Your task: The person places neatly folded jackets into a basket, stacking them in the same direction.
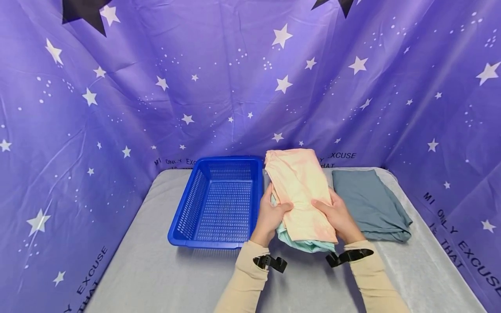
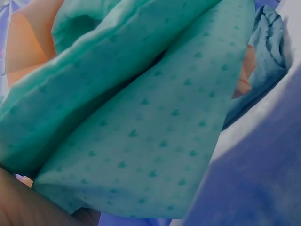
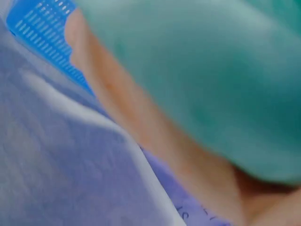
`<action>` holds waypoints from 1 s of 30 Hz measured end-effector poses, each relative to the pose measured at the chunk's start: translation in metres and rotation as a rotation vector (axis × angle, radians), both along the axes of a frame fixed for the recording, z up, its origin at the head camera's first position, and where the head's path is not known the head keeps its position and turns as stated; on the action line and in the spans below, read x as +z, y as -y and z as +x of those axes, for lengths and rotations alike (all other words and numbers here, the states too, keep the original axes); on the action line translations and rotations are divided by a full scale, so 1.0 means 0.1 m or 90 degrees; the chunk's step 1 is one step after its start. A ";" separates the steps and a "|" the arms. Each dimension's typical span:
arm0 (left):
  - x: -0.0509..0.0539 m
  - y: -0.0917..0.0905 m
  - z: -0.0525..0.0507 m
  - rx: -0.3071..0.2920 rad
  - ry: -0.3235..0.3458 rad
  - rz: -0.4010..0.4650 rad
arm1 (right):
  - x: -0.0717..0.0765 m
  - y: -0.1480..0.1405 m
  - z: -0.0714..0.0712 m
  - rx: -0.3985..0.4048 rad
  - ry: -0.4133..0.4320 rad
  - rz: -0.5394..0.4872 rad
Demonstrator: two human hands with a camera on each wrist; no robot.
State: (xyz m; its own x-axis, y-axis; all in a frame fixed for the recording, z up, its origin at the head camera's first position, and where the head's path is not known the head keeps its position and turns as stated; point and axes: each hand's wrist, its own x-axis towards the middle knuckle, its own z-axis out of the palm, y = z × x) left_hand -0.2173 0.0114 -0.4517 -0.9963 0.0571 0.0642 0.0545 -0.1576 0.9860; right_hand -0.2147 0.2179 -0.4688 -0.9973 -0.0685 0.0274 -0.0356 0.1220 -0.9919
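Observation:
A folded peach-coloured cloth (image 1: pixel 299 191) lies over a mint-green cloth (image 1: pixel 307 244), and both hands hold the two together above the table. My left hand (image 1: pixel 270 215) grips the left edge, its thumb on top of the peach cloth. On the opposite edge my right hand (image 1: pixel 339 215) grips likewise, thumb on top. From below, the left wrist view shows the green cloth (image 2: pixel 155 122) with small darker prints, hanging in loose folds. The right wrist view has the green cloth (image 3: pixel 197 84) blurred and close; the fingers beneath are partly hidden.
A blue plastic basket (image 1: pixel 256 204) with slatted walls stands left of the hands, nothing visible inside. To the right, a folded grey-blue cloth (image 1: pixel 368 204) lies on the grey-covered table (image 1: pixel 156 278). Purple star-printed curtains (image 1: pixel 219 87) enclose the table's back and sides.

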 end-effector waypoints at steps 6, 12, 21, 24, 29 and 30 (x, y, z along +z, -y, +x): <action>0.07 0.12 -0.01 0.000 -0.001 -0.003 | 0.11 0.10 0.00 0.023 -0.001 -0.023; 0.13 0.24 -0.03 -0.006 0.003 0.010 | 0.17 0.19 -0.02 0.050 -0.018 -0.035; 0.24 0.49 -0.04 -0.031 0.003 0.005 | 0.27 0.35 -0.06 0.106 -0.034 -0.061; 0.27 0.56 -0.04 -0.035 0.001 0.003 | 0.30 0.40 -0.07 0.110 -0.035 -0.049; 0.32 0.68 -0.05 -0.035 0.010 0.002 | 0.35 0.51 -0.11 0.123 -0.036 -0.040; 0.33 0.71 -0.05 -0.036 0.013 0.002 | 0.36 0.53 -0.12 0.126 -0.037 -0.043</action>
State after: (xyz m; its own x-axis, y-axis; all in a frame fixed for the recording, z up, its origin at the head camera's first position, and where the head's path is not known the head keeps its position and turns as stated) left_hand -0.2225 -0.0592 -0.4182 -0.9926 0.1131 0.0438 0.0249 -0.1634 0.9862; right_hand -0.2269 0.1646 -0.4330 -0.9611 -0.2588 0.0960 -0.1100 0.0398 -0.9931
